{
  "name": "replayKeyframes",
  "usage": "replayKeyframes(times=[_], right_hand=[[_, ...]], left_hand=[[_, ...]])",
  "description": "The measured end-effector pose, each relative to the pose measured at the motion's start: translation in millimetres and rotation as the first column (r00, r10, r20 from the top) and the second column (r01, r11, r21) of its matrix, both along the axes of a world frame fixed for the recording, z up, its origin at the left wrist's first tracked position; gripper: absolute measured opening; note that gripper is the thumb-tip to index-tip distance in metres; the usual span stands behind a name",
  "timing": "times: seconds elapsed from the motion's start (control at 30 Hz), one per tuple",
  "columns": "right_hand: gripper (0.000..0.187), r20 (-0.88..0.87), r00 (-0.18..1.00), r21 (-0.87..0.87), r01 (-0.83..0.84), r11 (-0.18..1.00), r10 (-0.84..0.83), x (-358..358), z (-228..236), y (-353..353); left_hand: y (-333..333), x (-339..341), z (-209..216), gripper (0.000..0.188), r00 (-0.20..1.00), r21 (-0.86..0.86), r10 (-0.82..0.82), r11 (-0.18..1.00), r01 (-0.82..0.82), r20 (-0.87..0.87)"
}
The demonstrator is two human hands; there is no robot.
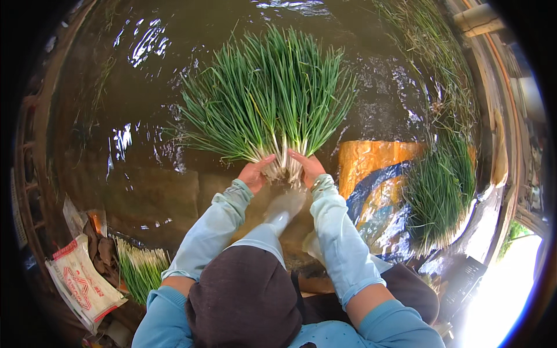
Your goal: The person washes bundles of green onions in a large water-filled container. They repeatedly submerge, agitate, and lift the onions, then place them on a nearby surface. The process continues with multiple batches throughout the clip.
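Note:
A wide bunch of spring onions fans out over brown water, leaves pointing away from me and pale root ends toward me. My left hand is closed on the white stems at the left side of the bunch. Around the stems on the right side closes my right hand, thumb stretched along them. A narrow gap runs between the two halves near the roots. The fingers under the stems are partly hidden. Pale blue sleeves cover both forearms.
Murky water surrounds the bunch. At right, more spring onions lie beside an orange and blue plastic sheet. Another bunch and a white sack with red print sit at lower left. Wooden planks edge the right side.

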State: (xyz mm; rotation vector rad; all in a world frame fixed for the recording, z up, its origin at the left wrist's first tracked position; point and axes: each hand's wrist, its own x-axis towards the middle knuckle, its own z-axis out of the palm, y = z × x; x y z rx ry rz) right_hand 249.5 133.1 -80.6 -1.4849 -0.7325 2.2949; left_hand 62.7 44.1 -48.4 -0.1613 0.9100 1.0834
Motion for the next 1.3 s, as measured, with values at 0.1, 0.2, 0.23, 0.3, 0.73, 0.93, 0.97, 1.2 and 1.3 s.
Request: replayKeyframes(times=[0.1,0.2,0.23,0.3,0.73,0.93,0.97,1.2,1.3], right_hand=[[0.038,0.154,0.983,0.202,-0.126,0.971,0.096,-22.3,-13.8,-6.3],[0.037,0.269,0.961,0.139,0.024,0.990,-0.061,-36.7,-7.6,-10.4],[0.037,0.278,0.950,0.060,0.133,0.989,-0.144,-38.7,-1.6,-10.3],[0.025,-0.065,0.964,-0.161,0.246,0.956,-0.259,-29.8,15.8,-8.1],[0.023,-0.150,0.976,-0.257,0.117,0.959,-0.159,-6.1,37.5,13.3],[0.018,0.107,0.858,0.021,0.503,0.864,-0.502,10.8,28.5,39.4],[0.015,0.190,0.879,0.053,0.436,0.898,-0.437,-2.6,24.7,30.5],[0.031,0.680,0.305,-0.127,-0.846,0.517,0.667,33.2,10.8,64.7],[0.030,0.639,0.769,0.143,-0.147,0.979,0.022,70.6,6.5,58.5]], left_hand=[[7.5,12.7,-8.5,0.026,0.976,-0.031,-0.115,0.993,0.111,-0.184],[7.8,12.5,-12.0,0.026,0.964,-0.083,-0.138,0.989,0.122,-0.227],[7.0,9.5,-11.2,0.027,0.953,-0.099,-0.163,0.985,0.142,-0.257],[3.7,1.5,-6.3,0.029,0.972,-0.083,-0.110,0.992,0.094,-0.208],[-6.1,-38.2,-3.6,0.021,0.999,-0.029,-0.028,0.999,0.026,-0.046],[-11.8,-81.1,-44.8,0.014,0.828,-0.127,0.180,0.949,-0.288,-0.532],[-8.5,-74.2,-47.2,0.013,0.893,0.067,0.311,0.950,-0.306,-0.325],[-59.8,-125.1,-26.1,0.024,0.654,-0.446,-0.629,0.771,0.455,-0.421],[-103.7,-162.2,-48.9,0.013,0.840,-0.444,-0.260,0.896,0.025,-0.477]])
